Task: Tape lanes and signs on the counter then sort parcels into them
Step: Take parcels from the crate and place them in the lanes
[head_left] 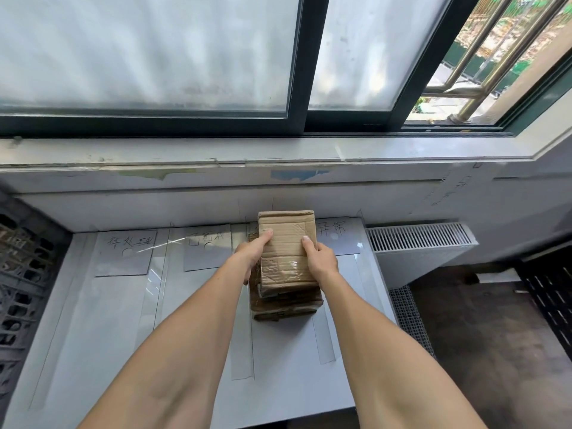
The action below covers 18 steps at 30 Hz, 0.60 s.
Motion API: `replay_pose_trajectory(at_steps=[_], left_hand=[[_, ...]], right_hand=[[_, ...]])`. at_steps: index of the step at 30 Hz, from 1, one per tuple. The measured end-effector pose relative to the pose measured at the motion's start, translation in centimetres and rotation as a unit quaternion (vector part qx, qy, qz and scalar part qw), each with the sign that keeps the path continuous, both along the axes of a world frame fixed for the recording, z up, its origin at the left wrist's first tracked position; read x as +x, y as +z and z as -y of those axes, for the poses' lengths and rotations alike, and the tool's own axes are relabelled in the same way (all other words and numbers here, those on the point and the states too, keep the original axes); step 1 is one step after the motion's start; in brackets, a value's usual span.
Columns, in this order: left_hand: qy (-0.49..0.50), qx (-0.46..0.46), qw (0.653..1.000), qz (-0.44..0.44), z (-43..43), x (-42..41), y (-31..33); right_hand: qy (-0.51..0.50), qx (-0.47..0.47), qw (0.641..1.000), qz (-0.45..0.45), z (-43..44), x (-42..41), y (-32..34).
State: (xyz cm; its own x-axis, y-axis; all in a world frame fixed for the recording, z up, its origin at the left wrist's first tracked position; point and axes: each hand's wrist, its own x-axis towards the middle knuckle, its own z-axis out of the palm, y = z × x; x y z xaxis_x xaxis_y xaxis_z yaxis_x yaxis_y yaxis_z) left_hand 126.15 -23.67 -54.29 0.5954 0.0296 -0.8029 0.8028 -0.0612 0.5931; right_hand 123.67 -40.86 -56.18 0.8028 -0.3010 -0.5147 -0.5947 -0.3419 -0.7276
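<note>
A brown cardboard parcel [286,243], taped on top, sits on a stack of parcels [286,308] in the right lane of the white counter [108,320]. My left hand [252,253] grips its left side with the thumb on top. My right hand [320,258] grips its right side the same way. Clear tape strips [243,351] mark lanes running front to back. Handwritten paper signs lie at the lane heads: a left sign [127,252], a middle sign [207,247], and a right sign [335,235] partly hidden by the parcel.
A dark plastic crate [21,280] stands left of the counter. A white vented unit [424,246] sits to the right, with dark floor [495,335] beyond. The wall and window sill [278,150] run behind the counter.
</note>
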Motion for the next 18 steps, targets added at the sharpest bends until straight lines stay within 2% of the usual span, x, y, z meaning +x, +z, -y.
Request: replay_pose_trajectory(at_steps=[3, 7, 11, 18], left_hand=[[0.007, 0.003, 1.0, 0.025, -0.1, 0.5, 0.1], [0.015, 0.026, 0.998, 0.06, -1.1, 1.7, 1.8], [0.014, 0.095, 0.988, 0.119, -3.8, 2.9, 4.3], [-0.025, 0.26, 0.944, 0.204, -15.0, 2.4, 7.8]], right_hand=[[-0.013, -0.042, 0.999, 0.01, -0.3, 0.0, 1.0], [-0.043, -0.162, 0.979, 0.112, -1.8, 1.2, 4.1], [0.022, -0.225, 0.952, 0.205, -5.9, 3.3, 7.2], [0.184, -0.247, 0.921, 0.24, -17.8, 4.5, 9.0]])
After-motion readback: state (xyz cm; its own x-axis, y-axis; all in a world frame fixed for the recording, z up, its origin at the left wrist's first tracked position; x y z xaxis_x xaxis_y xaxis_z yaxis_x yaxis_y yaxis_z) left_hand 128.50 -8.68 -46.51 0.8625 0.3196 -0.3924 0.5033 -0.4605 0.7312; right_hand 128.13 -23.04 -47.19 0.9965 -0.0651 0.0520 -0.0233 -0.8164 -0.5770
